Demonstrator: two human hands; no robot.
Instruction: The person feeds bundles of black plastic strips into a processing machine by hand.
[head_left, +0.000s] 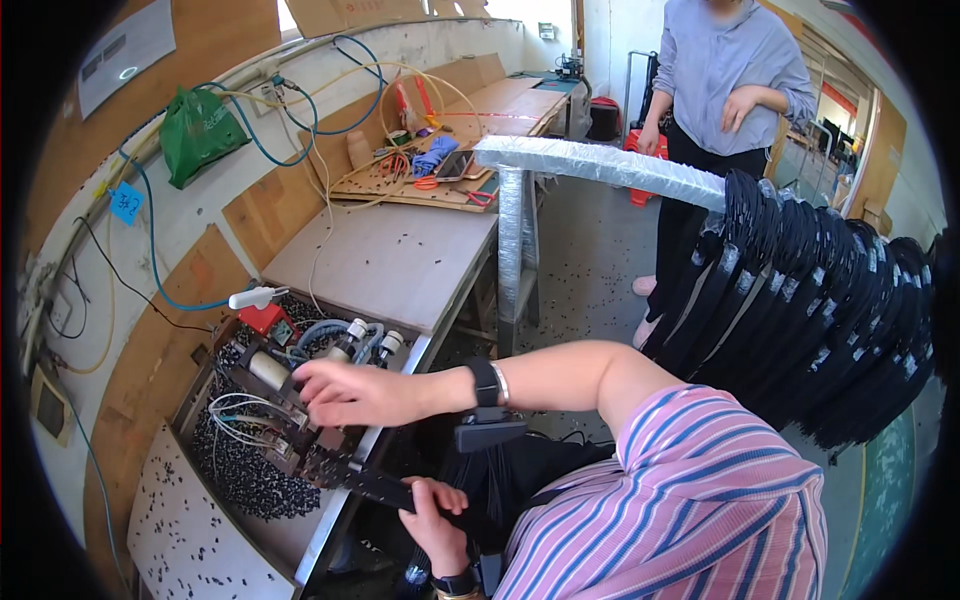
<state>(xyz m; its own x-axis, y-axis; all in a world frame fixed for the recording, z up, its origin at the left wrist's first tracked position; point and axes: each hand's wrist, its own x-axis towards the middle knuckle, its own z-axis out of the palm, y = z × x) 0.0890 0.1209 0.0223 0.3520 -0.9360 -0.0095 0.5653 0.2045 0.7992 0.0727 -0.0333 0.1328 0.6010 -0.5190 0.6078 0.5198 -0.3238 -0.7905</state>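
Note:
A small machine with metal blocks, a cylinder and white tubes [245,415] stands at the lower left. My right hand [355,393] reaches over its middle with loosely bent fingers apart, and nothing shows in them. Close to the machine's near end, my left hand [437,520] is closed round a dark bundle of black cords [380,487], which runs toward the machine. More black cords [490,480] hang over my lap, partly hidden by my right arm. Where the bundle meets the machine is too dark to make out.
Black scraps [260,480] lie thickly around the machine. Beyond it are a bare metal tabletop [390,255] and a bench with scissors [480,197] and a phone [456,165]. At right, a wrapped rack [610,165] carries black cord bundles [790,310]; a person [725,90] stands behind.

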